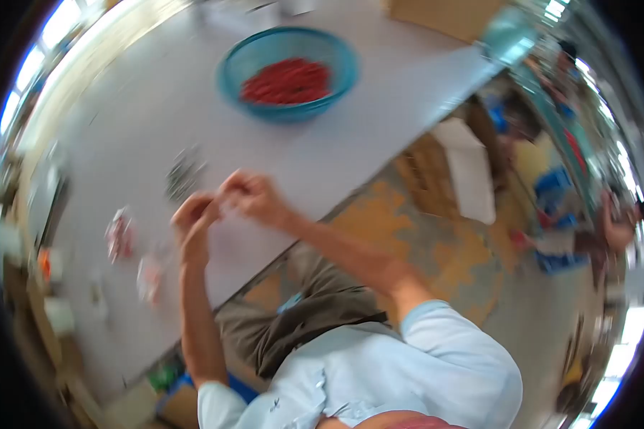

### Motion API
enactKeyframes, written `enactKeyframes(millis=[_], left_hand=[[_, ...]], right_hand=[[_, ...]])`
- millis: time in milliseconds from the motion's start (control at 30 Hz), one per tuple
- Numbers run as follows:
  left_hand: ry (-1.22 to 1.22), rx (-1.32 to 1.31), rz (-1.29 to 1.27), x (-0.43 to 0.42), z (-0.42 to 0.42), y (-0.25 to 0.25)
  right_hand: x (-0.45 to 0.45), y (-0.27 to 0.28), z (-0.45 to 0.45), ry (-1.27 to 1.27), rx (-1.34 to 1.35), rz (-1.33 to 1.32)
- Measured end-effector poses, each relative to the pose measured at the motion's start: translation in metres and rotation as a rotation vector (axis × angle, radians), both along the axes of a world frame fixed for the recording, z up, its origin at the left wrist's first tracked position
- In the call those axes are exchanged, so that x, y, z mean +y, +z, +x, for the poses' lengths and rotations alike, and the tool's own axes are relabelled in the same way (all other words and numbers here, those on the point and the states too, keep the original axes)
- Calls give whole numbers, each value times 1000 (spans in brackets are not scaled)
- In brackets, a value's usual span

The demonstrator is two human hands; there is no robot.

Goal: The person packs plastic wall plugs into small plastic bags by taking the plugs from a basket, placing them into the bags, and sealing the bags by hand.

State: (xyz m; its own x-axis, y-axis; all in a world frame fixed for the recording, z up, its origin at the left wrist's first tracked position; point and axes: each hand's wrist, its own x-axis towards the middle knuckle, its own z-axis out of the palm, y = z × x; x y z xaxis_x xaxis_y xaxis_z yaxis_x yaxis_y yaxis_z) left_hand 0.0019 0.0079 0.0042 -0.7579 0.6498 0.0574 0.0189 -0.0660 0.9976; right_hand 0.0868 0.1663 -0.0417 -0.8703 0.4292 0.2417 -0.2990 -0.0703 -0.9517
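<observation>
My left hand and my right hand meet above the table near its front edge, fingertips almost touching. The fingers of both are bent into a pinch. Whatever lies between them is too small and blurred to make out. Just beyond my left hand is a loose pile of thin grey metal pieces. To the left lie a clear bag with red pieces and a second, paler pinkish bag. Farther back stands a teal plastic basin holding a heap of small red pieces.
The pale tabletop runs diagonally beside my legs. A cardboard box sits at its far end. On the floor to the right is an open carton. Other people are at the far right, near blue crates.
</observation>
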Motion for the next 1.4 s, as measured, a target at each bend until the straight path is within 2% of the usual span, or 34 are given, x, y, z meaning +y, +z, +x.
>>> enactKeyframes(millis=[67, 100, 133, 300, 367, 433, 633, 767, 833, 1067, 1267, 1333, 1367, 1400], left_hand=[[-14, -14, -5, 0, 3, 7], [-26, -48, 0, 0, -4, -5], [14, -43, -44, 0, -2, -6], [72, 23, -82, 1, -1, -5], [86, 40, -101, 1, -1, -6], [130, 11, -100, -1, 0, -1], [162, 2, -22, 1, 3, -5], [140, 64, -24, 5, 6, -13], [167, 191, -112, 5, 10, -11], [122, 177, -134, 7, 11, -8], [73, -56, 28, 9, 11, -11], [212, -10, 8, 12, 14, -10], [217, -8, 10, 14, 18, -10], [284, 205, -73, 16, 22, -9]], right_hand=[[2, 1, 0, -12, -30, 10], [4, 6, 3, -37, -94, 40], [0, 23, 9, -29, -134, 20], [-3, 34, 11, 0, -147, 56], [-6, 34, 12, 3, -162, 66], [-11, 33, 10, -116, -50, 77], [-9, 29, 9, -47, -124, 199], [-6, 27, 8, -10, -132, 162], [-6, 27, 9, -13, -156, 155], [-4, 25, 10, -34, -132, 137], [-7, 28, 11, -157, -176, 270], [-8, 30, 13, -230, -158, 442], [-10, 31, 14, -226, -155, 444], [-13, 33, 15, -255, -82, 527]])
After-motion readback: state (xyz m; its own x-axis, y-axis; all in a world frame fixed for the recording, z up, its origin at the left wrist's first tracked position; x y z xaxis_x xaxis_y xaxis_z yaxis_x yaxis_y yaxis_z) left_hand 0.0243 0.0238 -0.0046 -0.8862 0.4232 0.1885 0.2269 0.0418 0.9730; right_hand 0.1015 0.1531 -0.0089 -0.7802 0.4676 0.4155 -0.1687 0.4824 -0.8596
